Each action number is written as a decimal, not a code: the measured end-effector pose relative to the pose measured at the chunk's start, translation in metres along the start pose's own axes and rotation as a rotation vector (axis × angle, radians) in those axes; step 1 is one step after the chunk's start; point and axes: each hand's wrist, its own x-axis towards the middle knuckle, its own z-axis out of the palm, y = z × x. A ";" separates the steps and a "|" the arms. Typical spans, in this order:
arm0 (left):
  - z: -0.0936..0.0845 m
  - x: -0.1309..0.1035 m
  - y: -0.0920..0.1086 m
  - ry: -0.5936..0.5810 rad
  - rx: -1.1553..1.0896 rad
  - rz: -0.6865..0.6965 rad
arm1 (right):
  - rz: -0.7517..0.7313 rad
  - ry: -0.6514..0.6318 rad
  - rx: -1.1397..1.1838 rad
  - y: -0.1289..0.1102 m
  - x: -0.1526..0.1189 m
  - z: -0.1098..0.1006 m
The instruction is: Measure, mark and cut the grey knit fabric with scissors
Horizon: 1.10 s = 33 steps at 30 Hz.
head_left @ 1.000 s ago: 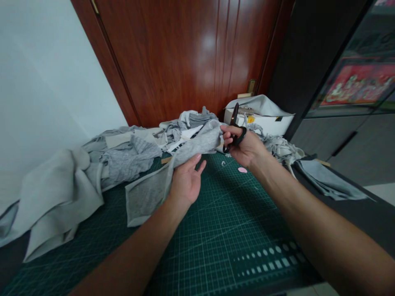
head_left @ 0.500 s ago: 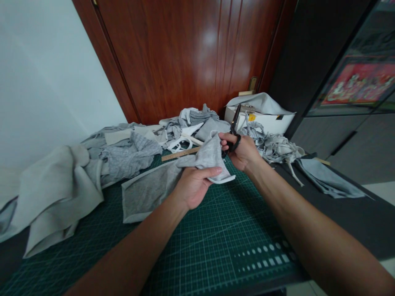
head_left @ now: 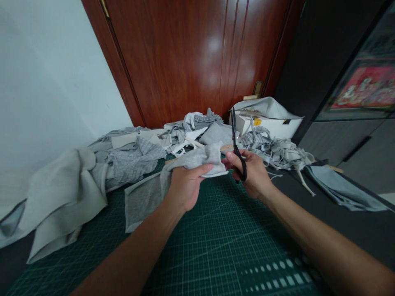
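Observation:
My left hand (head_left: 188, 185) is closed on a light grey fabric piece (head_left: 197, 158), thumb on top, above the green cutting mat (head_left: 212, 230). The fabric's other end hangs to the left and lies on the mat. My right hand (head_left: 251, 170) is closed around the handles of black scissors (head_left: 235, 139), whose blades point up and away from me. Its fingertips are at the right edge of the fabric; whether they pinch it is hard to tell.
Grey cloth (head_left: 132, 158) is heaped at the back left, near a large pale piece (head_left: 58, 193). Behind my hands lie white scissors (head_left: 182, 148). Tangled strips (head_left: 277, 150), a white box (head_left: 277, 127) and folded fabric (head_left: 345, 187) are at the right.
My right hand has moved slightly right and down with the scissors, whose blades now stand more upright. The fabric's held end is lower and flatter. The view has shifted slightly.

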 end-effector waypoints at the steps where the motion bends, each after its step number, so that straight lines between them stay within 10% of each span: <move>1: -0.001 0.002 0.002 0.027 0.012 0.043 | 0.034 -0.021 0.008 0.002 -0.005 0.001; 21: -0.005 0.004 -0.005 0.135 0.129 0.262 | 0.011 -0.014 0.108 0.015 -0.034 0.027; 33: -0.009 0.003 0.007 -0.102 0.166 0.126 | -0.058 -0.113 0.075 0.016 -0.031 0.020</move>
